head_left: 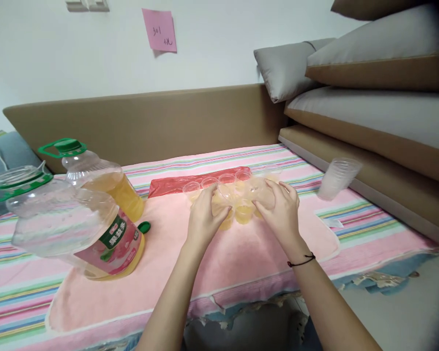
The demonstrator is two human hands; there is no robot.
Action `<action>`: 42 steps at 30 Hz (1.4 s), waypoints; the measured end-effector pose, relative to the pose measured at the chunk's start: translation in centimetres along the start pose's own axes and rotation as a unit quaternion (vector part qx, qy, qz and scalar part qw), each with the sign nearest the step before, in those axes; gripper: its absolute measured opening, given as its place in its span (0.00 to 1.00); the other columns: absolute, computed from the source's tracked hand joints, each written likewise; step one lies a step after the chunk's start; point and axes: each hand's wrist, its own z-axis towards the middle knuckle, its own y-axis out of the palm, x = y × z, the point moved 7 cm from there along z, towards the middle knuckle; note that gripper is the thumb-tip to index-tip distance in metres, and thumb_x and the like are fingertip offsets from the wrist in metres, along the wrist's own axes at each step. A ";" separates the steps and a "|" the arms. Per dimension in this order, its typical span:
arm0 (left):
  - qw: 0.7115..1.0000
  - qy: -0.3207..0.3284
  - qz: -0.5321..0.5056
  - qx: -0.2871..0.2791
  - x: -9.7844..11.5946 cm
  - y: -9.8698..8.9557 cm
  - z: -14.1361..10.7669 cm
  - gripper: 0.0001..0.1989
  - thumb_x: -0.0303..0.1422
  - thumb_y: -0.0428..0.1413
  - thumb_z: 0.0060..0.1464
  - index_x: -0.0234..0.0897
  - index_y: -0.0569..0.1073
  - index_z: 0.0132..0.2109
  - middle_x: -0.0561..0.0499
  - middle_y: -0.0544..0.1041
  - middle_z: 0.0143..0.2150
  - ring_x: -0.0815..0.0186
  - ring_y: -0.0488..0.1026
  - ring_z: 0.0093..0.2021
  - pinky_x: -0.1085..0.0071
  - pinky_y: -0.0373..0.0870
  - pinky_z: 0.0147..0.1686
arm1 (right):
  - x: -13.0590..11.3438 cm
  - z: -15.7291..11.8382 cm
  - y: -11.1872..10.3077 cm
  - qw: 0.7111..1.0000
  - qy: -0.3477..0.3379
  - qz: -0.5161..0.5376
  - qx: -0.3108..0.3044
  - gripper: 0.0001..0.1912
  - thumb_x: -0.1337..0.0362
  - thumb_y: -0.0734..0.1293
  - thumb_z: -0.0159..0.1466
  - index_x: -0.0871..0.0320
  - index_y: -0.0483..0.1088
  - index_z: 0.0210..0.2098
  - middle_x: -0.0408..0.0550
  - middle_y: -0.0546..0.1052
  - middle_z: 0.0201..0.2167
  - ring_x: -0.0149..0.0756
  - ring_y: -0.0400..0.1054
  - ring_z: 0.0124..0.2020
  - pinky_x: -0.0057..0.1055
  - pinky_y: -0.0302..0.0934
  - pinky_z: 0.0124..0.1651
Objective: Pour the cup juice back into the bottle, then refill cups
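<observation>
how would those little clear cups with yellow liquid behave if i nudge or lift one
The small clear cups look thin-walled, so one would probably flex if squeezed. Each holds only a little yellow liquid, so it is likely light and easy to tip. They sit on a soft pink towel, which may make them wobble; the liquid could spill.

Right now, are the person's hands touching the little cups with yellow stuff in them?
Touching. The head view shows the left hand and the right hand with fingers wrapped against the cluster of small clear cups, no gap visible.
</observation>
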 end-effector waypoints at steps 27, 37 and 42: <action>0.896 0.270 0.278 -0.214 5.5 5.8 3.9 0.29 0.18 0.60 0.49 0.39 0.67 0.58 0.43 0.75 0.55 0.52 0.71 0.54 0.53 0.65 0.53 | 4.7 1.8 -5.2 0.991 0.068 0.082 0.081 0.25 0.63 0.71 0.55 0.54 0.68 0.52 0.54 0.76 0.47 0.51 0.66 0.51 0.51 0.61 0.55; 0.883 0.344 0.254 -0.194 7.0 5.4 4.8 0.22 0.20 0.54 0.57 0.41 0.69 0.56 0.43 0.76 0.54 0.55 0.71 0.55 0.51 0.63 0.57 | 5.5 2.0 -5.7 0.989 0.081 0.083 0.088 0.26 0.63 0.72 0.54 0.54 0.68 0.52 0.55 0.76 0.48 0.52 0.65 0.52 0.53 0.59 0.57; 0.864 0.371 0.279 -0.195 7.2 5.6 4.8 0.19 0.20 0.49 0.60 0.39 0.70 0.55 0.43 0.76 0.52 0.57 0.71 0.54 0.51 0.64 0.59 | 5.5 2.0 -6.0 0.989 0.083 0.083 0.093 0.25 0.63 0.71 0.55 0.54 0.68 0.52 0.55 0.76 0.48 0.52 0.65 0.52 0.52 0.59 0.57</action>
